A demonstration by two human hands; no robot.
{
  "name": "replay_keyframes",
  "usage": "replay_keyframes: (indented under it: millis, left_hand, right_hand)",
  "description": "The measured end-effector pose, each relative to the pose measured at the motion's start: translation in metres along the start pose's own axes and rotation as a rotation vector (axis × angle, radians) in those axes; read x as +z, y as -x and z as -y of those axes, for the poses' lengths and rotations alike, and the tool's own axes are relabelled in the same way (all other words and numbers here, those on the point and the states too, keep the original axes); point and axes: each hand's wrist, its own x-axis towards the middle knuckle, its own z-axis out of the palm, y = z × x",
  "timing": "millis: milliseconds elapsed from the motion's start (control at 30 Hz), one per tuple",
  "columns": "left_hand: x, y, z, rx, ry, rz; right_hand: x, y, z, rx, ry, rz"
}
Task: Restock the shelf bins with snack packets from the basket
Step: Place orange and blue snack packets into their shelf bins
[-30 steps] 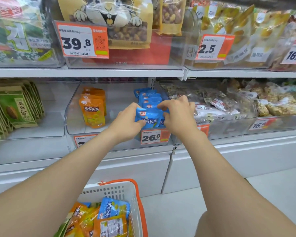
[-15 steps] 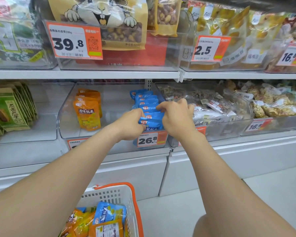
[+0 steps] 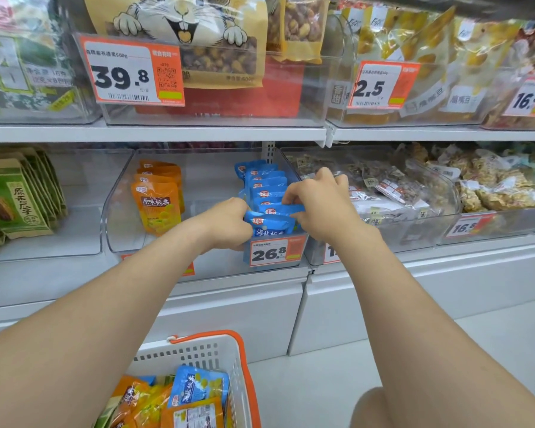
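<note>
Head view, the only one here: both hands are at the clear shelf bin (image 3: pixel 115 217) in the middle of the frame. The left hand (image 3: pixel 226 223) has its fingers curled onto the left end of the front blue packet (image 3: pixel 269 222), and the right hand (image 3: pixel 318 205) pinches the top edges of the blue packets from the right side. That two-sided grip reads as squaring the newest packet upright against the row of blue packets (image 3: pixel 264 180) behind it, so the labels face forward above the 26.8 price tag (image 3: pixel 275 251).

The bin is shared. The blue row fills its right side, running front to back. A short stack of orange packets (image 3: pixel 156 205) stands at the left, with bare clear floor between the two groups, so there looks to be room for more.

At the bottom centre sits the white basket (image 3: pixel 198 350) with its orange rim, holding more stock: a blue packet (image 3: pixel 198 386) lying on top, orange ones around and under it. The job is judged partway done.

Neighbours: green packets (image 3: pixel 13 199) line up in the bin at the left edge, and loose clear-wrapped snacks (image 3: pixel 393 193) are heaped in the bin to the right. Above, the upper shelf (image 3: pixel 155 132) carries bins of larger bags behind a 39.8 price tag (image 3: pixel 130 72).
</note>
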Motion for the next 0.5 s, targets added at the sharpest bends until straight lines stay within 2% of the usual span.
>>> replay_keyframes:
  millis: [100, 267, 500]
  left_hand:
    - [-0.003, -0.001, -0.006, -0.047, -0.115, 0.033]
    - [-0.009, 0.001, -0.009, -0.067, -0.063, 0.143]
    - [-0.005, -0.001, -0.003, -0.02, -0.011, 0.148]
  right_hand:
    - [-0.002, -0.003, -0.003, -0.038, 0.031, 0.008]
    - [0.003, -0.008, -0.003, -0.053, 0.066, 0.024]
    - [0.015, -0.012, -0.009, -0.028, 0.004, -0.051]
